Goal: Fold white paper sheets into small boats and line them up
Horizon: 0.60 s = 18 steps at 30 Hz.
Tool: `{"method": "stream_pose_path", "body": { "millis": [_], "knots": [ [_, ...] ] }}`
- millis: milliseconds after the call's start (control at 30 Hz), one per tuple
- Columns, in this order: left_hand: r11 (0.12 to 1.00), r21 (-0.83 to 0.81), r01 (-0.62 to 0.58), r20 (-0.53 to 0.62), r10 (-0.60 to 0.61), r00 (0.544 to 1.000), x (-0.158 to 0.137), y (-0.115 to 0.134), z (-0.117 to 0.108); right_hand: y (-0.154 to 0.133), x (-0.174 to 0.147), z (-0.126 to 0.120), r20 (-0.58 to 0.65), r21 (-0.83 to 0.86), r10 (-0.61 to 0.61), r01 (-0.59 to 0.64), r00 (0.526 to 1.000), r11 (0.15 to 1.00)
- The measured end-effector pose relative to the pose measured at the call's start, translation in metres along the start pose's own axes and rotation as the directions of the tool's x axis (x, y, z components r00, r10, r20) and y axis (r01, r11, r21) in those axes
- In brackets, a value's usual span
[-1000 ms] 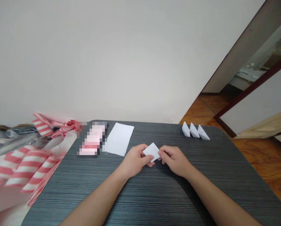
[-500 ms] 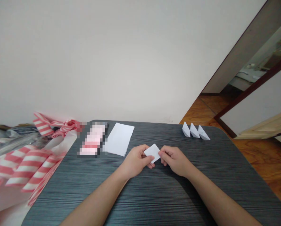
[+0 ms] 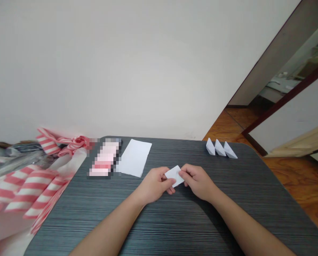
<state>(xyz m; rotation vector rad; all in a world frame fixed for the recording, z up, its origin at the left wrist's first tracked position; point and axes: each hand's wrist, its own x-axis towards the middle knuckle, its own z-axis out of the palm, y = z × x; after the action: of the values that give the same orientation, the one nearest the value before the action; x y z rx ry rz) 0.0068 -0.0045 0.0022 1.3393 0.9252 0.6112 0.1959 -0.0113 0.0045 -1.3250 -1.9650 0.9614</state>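
Note:
A small folded white paper (image 3: pixel 175 175), roughly diamond-shaped, is held between both hands above the dark table (image 3: pixel 159 220). My left hand (image 3: pixel 156 185) pinches its left side, thumb on top and fingers beneath. On the right edge, my right hand (image 3: pixel 197 180) grips it between thumb and bent fingers. The paper's underside and the fingertips below it are hidden. Farther back on the right stand three folded paper boats (image 3: pixel 220 148) in a row. Left of my hands lies a stack of white paper sheets (image 3: pixel 136 158).
A pixelated flat object (image 3: pixel 105 157) lies beside the sheets, near the table's left edge. Red-and-white striped cloth (image 3: pixel 38 185) is heaped left of the table. A pale wall (image 3: pixel 121 71) rises behind it, and wooden floor (image 3: pixel 305 177) shows at right.
The folded paper has turned slightly and shifted a little right. My right thumb now reaches farther over its right side, while the other things stay in place.

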Motion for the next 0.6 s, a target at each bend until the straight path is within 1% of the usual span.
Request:
{"method": "stream_pose_path", "body": {
  "millis": [167, 300, 400, 600],
  "knots": [
    [1.0, 0.02, -0.006, 0.015, 0.006, 1.0, 0.0003, -0.0002, 0.0, -0.0015, 0.0012, 0.001, -0.016, 0.015, -0.006, 0.007, 1.0, 1.0],
    [0.995, 0.099, -0.016, 0.032, 0.013, 0.999, -0.0002, -0.0015, -0.0009, -0.0029, 0.0029, 0.002, -0.027, 0.047, -0.024, 0.025, 0.999, 0.999],
    [0.989, 0.145, -0.024, 0.058, 0.016, 0.998, -0.0014, -0.0005, -0.0013, -0.0033, 0.0036, 0.0023, -0.049, 0.028, -0.037, 0.038, 0.998, 0.999],
    [0.99, 0.141, -0.022, 0.077, 0.012, 0.997, -0.0025, 0.0003, -0.0016, -0.0023, 0.0034, 0.0019, -0.051, 0.043, -0.029, 0.031, 0.998, 0.999]
  ]
}}
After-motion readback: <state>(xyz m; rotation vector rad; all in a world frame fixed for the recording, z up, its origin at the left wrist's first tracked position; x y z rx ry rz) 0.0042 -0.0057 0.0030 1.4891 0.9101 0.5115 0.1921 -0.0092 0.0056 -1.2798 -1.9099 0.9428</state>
